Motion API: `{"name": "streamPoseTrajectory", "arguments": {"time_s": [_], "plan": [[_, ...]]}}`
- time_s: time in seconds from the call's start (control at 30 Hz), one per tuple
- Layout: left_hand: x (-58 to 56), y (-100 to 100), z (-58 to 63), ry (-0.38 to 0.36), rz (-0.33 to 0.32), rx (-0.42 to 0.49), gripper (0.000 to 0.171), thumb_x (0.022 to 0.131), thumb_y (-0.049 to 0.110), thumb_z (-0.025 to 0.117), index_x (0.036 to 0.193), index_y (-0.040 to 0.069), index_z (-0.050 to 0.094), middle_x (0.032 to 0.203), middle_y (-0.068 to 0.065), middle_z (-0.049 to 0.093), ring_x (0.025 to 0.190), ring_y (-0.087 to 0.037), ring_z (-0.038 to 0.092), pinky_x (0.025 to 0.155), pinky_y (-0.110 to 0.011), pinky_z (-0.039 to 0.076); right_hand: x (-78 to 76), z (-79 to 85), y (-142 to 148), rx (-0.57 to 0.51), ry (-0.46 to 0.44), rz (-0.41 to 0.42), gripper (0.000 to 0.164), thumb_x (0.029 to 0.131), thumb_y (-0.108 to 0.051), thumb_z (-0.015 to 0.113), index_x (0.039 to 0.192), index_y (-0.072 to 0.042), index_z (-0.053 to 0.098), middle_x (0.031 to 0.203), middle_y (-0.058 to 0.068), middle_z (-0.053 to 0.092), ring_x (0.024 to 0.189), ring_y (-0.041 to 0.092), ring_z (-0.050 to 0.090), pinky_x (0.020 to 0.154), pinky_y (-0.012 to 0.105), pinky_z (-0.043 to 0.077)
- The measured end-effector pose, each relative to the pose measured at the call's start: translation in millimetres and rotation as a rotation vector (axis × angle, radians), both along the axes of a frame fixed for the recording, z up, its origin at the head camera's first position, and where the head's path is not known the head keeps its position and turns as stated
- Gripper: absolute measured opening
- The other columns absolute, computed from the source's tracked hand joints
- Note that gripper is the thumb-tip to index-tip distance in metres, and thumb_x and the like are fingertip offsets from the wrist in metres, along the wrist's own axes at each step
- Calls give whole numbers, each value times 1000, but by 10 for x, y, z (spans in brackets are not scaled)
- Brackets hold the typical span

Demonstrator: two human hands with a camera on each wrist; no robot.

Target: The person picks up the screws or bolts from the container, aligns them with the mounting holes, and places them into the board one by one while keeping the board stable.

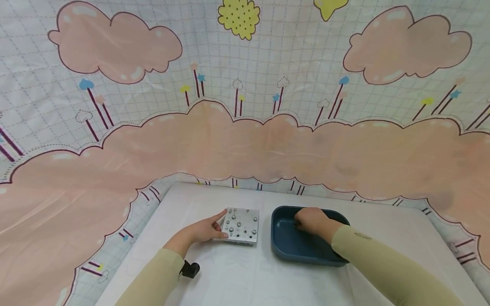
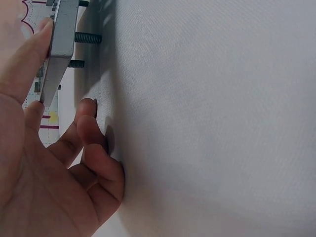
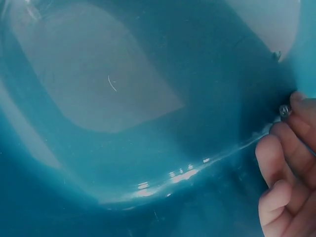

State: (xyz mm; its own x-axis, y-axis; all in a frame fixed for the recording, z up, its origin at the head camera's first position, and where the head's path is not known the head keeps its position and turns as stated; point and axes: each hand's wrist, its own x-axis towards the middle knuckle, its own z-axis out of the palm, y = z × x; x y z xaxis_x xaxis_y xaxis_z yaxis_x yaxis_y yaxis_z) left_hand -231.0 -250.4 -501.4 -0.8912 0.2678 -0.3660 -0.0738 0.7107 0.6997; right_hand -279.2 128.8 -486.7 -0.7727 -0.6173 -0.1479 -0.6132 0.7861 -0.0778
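A square silver metal block [image 1: 242, 225] with several screws in its top face is on the white table, left of a blue bin. My left hand [image 1: 206, 229] holds the block at its left edge, with thumb and index finger at two corners. In the left wrist view, threaded screw ends [image 2: 88, 38] stick out from the block's underside, and the other fingers [image 2: 101, 160] curl near the tabletop. My right hand [image 1: 311, 221] reaches into the blue bin [image 1: 281, 250]. Its fingertips pinch a small shiny screw [image 3: 284, 110] close to the bin's floor; most of the screw is hidden.
The white table [image 1: 222, 282] is backed by a patterned cloth [image 1: 268, 148] with clouds along its far side. A black wrist-worn device [image 1: 190, 269] sticks out at my left cuff. The bin's raised walls surround my right hand.
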Motion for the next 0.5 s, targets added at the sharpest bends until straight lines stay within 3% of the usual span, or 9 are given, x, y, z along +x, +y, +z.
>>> {"name": "streamPoseTrajectory", "arguments": {"time_s": [0.27, 0.37, 0.5], "plan": [[-2, 5, -5, 4, -2, 3, 97, 83, 32, 81, 159, 25, 22, 96, -3, 55, 83, -18, 50, 76, -34, 40, 45, 48, -3, -17, -71, -64, 13, 88, -19, 76, 77, -16, 69, 67, -8, 54, 61, 11, 49, 63, 33, 48], [0, 2, -1, 4, -6, 1, 97, 83, 32, 81, 159, 24, 22, 96, -3, 55, 83, -18, 50, 75, -33, 40, 34, 54, 18, -31, -67, -26, 11, 88, -19, 75, 79, -16, 71, 68, -9, 55, 61, 10, 49, 63, 32, 48], [1, -6, 3, 5, -8, -4, 97, 83, 33, 81, 160, 23, 22, 96, -3, 55, 83, -18, 50, 76, -34, 40, 5, 62, 55, -54, -55, 95, 3, 90, -14, 72, 88, -14, 75, 76, -9, 60, 67, 8, 51, 68, 31, 50]]}}
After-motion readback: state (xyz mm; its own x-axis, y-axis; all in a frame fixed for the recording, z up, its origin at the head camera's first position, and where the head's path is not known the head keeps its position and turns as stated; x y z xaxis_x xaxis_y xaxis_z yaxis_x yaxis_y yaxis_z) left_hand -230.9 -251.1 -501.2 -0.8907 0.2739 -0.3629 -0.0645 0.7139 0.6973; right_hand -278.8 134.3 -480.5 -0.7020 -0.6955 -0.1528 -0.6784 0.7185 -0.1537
